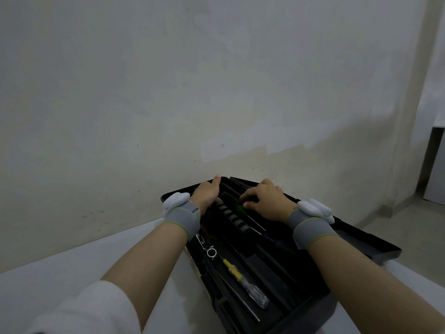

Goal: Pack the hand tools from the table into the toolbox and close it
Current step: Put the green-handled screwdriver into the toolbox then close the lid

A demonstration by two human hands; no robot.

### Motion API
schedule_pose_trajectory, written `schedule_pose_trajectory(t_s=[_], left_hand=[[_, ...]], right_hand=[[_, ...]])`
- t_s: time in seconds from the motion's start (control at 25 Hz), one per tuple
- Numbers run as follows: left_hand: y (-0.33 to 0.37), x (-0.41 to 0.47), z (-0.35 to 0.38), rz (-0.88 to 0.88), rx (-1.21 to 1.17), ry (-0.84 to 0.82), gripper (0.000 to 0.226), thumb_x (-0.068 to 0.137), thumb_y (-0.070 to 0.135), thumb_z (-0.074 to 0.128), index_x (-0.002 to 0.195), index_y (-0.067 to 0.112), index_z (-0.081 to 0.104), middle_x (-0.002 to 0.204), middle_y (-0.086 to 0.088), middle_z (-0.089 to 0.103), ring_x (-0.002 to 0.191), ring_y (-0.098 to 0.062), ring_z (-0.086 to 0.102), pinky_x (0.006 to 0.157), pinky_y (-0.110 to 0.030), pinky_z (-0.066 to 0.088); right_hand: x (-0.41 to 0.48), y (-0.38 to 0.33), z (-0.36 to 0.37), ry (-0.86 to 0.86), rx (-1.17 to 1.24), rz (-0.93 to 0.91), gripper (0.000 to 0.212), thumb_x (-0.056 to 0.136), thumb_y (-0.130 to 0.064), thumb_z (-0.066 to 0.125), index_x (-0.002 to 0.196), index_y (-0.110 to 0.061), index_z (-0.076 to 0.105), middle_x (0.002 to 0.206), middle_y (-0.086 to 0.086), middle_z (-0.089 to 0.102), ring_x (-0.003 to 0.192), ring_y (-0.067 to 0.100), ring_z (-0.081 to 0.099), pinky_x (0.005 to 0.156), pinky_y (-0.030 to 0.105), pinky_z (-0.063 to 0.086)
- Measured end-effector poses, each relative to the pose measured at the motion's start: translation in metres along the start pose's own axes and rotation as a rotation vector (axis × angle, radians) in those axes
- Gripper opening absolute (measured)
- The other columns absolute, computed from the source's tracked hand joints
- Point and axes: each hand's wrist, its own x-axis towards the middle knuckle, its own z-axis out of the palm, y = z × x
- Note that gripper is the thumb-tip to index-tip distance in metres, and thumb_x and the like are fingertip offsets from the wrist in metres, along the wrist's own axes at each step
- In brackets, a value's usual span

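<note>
A black toolbox stands open on the white table, its lid lying flat to the right. Inside lie a screwdriver with a yellow and clear handle, a chrome wrench and a black ribbed handle. My left hand rests flat on the box's far left end, fingers extended, holding nothing that I can see. My right hand curls over a green-handled screwdriver at the far end, fingertips pinching its handle. The screwdriver's thin shaft runs toward me.
A pale wall rises directly behind the table and toolbox. The table's white surface extends to the left of the box. A floor strip and a grey door or panel show at the far right.
</note>
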Motion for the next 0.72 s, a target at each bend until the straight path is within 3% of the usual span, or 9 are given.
schedule_pose_trajectory(t_s=[0.08,0.12,0.2,0.28,0.48,0.56,0.72], left_hand=[[0.005,-0.001,-0.009,0.043,-0.016,0.037,0.057,0.097,0.051,0.023,0.105,0.004,0.054,0.109,-0.020,0.068,0.078,-0.018,0.052,0.082,-0.034,0.040],[0.008,-0.004,-0.013,0.065,-0.004,0.057,0.059,0.097,0.051,0.024,0.109,0.002,0.054,0.112,-0.020,0.069,0.086,-0.021,0.053,0.090,-0.035,0.041],[0.013,-0.012,-0.018,0.130,0.042,0.087,0.053,0.097,0.049,0.025,0.083,0.008,0.056,0.112,-0.018,0.069,0.095,-0.025,0.053,0.097,-0.037,0.040],[0.015,-0.022,-0.017,0.180,0.087,0.092,0.047,0.098,0.047,0.027,0.074,0.015,0.051,0.109,-0.014,0.068,0.100,-0.027,0.055,0.093,-0.034,0.038],[0.026,-0.046,0.009,0.340,0.255,0.063,0.036,0.099,0.042,0.029,0.091,0.010,0.045,0.095,-0.009,0.049,0.086,-0.023,0.044,0.078,-0.032,0.032],[0.039,-0.055,0.019,0.386,0.291,0.065,0.039,0.099,0.043,0.030,0.095,0.009,0.050,0.094,-0.009,0.051,0.086,-0.026,0.046,0.077,-0.032,0.033],[0.059,-0.076,0.051,0.465,0.325,0.000,0.047,0.098,0.046,0.031,0.114,0.008,0.054,0.103,-0.005,0.052,0.095,-0.026,0.049,0.086,-0.036,0.037]], right_hand=[[-0.001,0.001,-0.001,0.031,0.039,0.001,0.030,0.092,-0.032,0.053,0.121,-0.026,0.059,0.115,0.007,0.060,0.124,0.024,0.032,0.098,0.042,0.030],[-0.001,0.000,-0.002,0.055,0.064,0.001,0.030,0.092,-0.032,0.053,0.120,-0.026,0.059,0.114,0.007,0.062,0.123,0.024,0.033,0.098,0.042,0.031],[-0.004,-0.002,-0.004,0.113,0.123,0.013,0.029,0.091,-0.032,0.054,0.118,-0.025,0.060,0.111,0.004,0.066,0.121,0.024,0.037,0.099,0.041,0.034],[-0.007,-0.004,-0.007,0.164,0.151,0.037,0.027,0.091,-0.033,0.055,0.116,-0.024,0.061,0.111,0.004,0.067,0.118,0.026,0.041,0.100,0.044,0.037],[-0.018,0.004,-0.030,0.314,0.286,0.182,0.026,0.087,-0.036,0.058,0.108,-0.023,0.065,0.099,-0.001,0.068,0.108,0.024,0.057,0.100,0.046,0.041],[-0.029,0.018,-0.041,0.401,0.369,0.272,0.025,0.087,-0.038,0.058,0.106,-0.024,0.066,0.094,-0.004,0.065,0.104,0.023,0.059,0.101,0.047,0.041],[-0.070,0.062,-0.058,0.534,0.523,0.393,0.030,0.089,-0.038,0.056,0.109,-0.018,0.064,0.111,0.007,0.067,0.108,0.029,0.058,0.101,0.052,0.040]])
